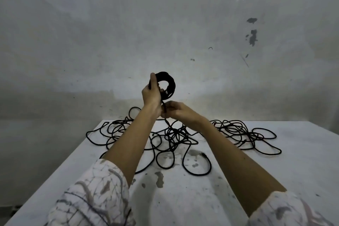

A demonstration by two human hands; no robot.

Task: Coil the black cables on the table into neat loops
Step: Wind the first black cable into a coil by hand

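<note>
White worktop (238, 180) fills lower frame; loose black cables (176, 139) sprawl mid-frame, tangled; coil (169, 83) raised at centre, left hand (151, 95) grip curled round it; right hand (175, 111) pinches feeding strand; risk: tangle below snags, drags loops uneven.

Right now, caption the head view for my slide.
Left hand holds a cable coil; right hand pinches its strand above the tangled cable.
</note>
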